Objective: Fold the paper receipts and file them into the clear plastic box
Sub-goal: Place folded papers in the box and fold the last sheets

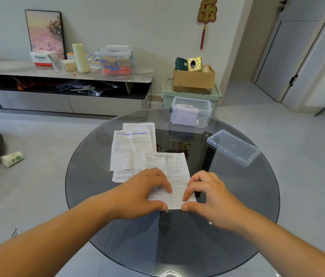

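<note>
Here both the left hand (147, 191) and right hand (205, 193) pinch the receipt's (174, 172) near edge, and uneven lifting could skew the fold.

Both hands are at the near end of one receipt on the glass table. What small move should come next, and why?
Probably lift the near edge and fold it away toward the far edge. The left hand and right hand pinch the near end of the receipt, which lies flat and unfolded. The open clear box already holds papers; more sheets wait.
</note>
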`<state>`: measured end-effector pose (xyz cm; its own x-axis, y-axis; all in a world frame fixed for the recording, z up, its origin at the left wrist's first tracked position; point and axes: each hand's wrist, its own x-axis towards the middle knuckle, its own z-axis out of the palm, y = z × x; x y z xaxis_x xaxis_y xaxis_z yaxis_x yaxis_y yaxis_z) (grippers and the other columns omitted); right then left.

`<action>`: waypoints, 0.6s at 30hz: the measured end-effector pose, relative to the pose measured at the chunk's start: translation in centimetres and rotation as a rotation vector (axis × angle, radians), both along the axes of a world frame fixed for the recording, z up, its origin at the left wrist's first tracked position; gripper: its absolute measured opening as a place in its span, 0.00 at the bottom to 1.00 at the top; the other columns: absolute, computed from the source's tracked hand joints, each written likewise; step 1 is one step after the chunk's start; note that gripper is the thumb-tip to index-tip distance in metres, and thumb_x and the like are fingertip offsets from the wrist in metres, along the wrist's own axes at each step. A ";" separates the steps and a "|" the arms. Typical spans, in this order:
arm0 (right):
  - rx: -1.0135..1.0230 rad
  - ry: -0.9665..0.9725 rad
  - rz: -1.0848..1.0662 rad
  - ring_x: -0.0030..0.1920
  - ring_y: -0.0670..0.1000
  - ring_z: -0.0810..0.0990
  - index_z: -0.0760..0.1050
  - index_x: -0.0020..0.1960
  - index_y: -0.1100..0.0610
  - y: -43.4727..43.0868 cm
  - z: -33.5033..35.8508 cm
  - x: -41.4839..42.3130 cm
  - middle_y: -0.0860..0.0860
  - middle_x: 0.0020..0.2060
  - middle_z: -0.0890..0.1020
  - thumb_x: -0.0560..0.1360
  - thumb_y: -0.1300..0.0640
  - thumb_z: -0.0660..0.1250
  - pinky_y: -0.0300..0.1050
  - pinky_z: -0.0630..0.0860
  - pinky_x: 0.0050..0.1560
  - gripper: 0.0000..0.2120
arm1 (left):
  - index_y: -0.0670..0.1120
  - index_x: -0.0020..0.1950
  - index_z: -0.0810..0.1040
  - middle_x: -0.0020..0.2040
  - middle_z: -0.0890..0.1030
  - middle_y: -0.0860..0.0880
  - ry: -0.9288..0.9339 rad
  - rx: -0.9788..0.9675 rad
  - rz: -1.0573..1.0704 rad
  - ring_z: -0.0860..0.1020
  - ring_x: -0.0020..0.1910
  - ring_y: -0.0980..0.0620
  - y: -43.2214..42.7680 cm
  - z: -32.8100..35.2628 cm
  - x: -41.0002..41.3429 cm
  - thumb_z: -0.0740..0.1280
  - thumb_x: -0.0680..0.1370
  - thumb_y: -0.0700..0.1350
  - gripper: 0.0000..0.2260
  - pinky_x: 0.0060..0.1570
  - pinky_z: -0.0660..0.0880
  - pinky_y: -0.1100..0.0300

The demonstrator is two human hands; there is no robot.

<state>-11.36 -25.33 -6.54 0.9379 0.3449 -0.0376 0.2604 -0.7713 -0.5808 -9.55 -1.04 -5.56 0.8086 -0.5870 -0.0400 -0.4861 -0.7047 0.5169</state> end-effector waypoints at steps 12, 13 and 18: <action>-0.022 0.000 0.035 0.62 0.43 0.63 0.75 0.52 0.34 -0.2 0.2 0.3 0.33 0.54 0.68 0.72 0.40 0.73 0.47 0.65 0.69 0.11 | 0.59 0.61 0.76 0.60 0.70 0.63 0.059 -0.035 -0.013 0.68 0.63 0.63 0.1 0.1 0.7 0.74 0.75 0.56 0.17 0.63 0.66 0.70; -0.026 -0.002 0.037 0.62 0.43 0.63 0.76 0.53 0.34 -0.2 0.2 0.4 0.33 0.54 0.68 0.72 0.40 0.73 0.47 0.65 0.69 0.12 | 0.60 0.61 0.76 0.60 0.70 0.63 0.067 -0.039 -0.012 0.68 0.62 0.63 0.1 0.0 0.8 0.73 0.75 0.55 0.16 0.63 0.66 0.70; -0.042 -0.030 0.057 0.63 0.42 0.62 0.77 0.56 0.36 -0.4 0.1 0.4 0.33 0.54 0.67 0.70 0.35 0.72 0.46 0.66 0.67 0.17 | 0.59 0.60 0.76 0.58 0.71 0.64 0.106 -0.084 0.012 0.70 0.61 0.63 0.0 0.1 1.3 0.73 0.76 0.53 0.14 0.62 0.68 0.71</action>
<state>-10.98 -25.75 -6.46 0.9178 0.3963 -0.0257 0.3210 -0.7783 -0.5396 -8.29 -1.04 -5.50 0.8091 -0.5826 -0.0765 -0.4177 -0.6618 0.6225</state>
